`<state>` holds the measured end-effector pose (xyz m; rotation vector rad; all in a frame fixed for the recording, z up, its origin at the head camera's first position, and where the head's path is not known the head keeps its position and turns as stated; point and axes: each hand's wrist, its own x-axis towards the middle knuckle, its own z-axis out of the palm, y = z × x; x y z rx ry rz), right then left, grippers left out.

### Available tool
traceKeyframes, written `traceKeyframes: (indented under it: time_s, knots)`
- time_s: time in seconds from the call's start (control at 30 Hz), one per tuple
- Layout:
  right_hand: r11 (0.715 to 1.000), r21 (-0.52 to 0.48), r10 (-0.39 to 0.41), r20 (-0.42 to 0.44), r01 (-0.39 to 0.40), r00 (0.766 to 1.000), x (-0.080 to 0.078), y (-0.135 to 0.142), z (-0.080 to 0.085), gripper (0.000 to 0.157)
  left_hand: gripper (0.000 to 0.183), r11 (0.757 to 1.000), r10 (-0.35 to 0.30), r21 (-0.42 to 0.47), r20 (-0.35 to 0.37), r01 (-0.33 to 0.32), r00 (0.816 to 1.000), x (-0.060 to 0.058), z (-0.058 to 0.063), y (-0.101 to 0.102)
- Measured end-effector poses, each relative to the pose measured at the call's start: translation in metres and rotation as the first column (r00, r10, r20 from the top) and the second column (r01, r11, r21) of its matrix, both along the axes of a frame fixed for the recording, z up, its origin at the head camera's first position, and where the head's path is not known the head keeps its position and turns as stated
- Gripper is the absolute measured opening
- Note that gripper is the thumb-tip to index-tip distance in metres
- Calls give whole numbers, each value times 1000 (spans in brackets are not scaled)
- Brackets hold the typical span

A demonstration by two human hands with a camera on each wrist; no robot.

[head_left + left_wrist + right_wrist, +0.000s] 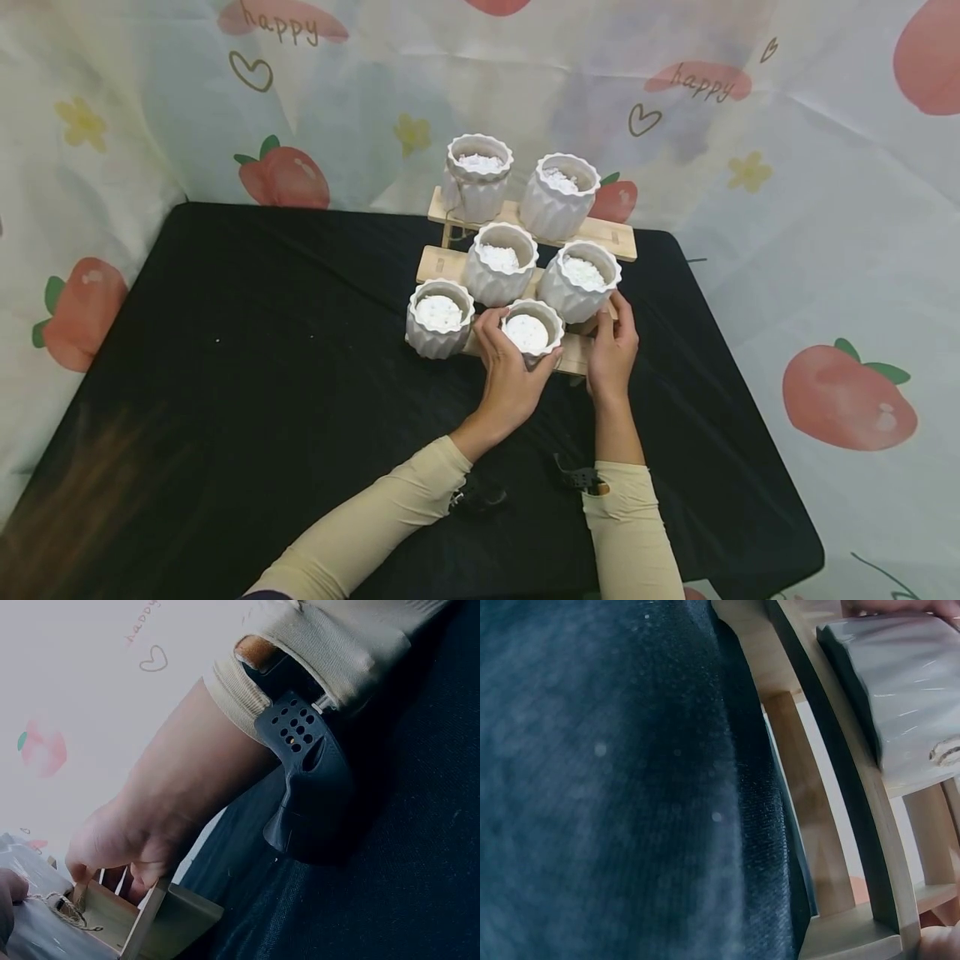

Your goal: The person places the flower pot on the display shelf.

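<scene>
My left hand (510, 375) holds a white pot with a wavy rim (546, 317) on the front step of a tiered wooden stand (573, 354). The thumb and fingers lie on opposite sides of this pot, which has white filling and twine (56, 904) around it. My right hand (612, 350) grips the stand's right end; in the left wrist view its fingers curl over the wood. A fingertip (939, 942) touches the wood in the right wrist view. Another white pot (440, 333) stands left of the held one.
Behind are more white pots on the middle step (438, 265) and top step (615, 237). A black cloth (300, 400) covers the table. A printed fabric backdrop (360, 100) rises behind and at both sides.
</scene>
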<state>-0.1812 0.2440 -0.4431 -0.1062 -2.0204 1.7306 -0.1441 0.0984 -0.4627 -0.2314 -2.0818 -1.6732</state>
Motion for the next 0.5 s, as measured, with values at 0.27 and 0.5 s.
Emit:
traceKeyframes:
  time_s: [0.27, 0.5]
  knots:
    - [1000, -10, -1, 16, 2, 1000, -2, 1, -3, 39, 97, 989, -44, -139, -15, 41, 999, 9, -1, -4]
    - [999, -45, 11, 1, -11, 1000, -9, 4, -9, 38, 92, 875, -175, -468, -75, 120, 982, 34, 17, -30]
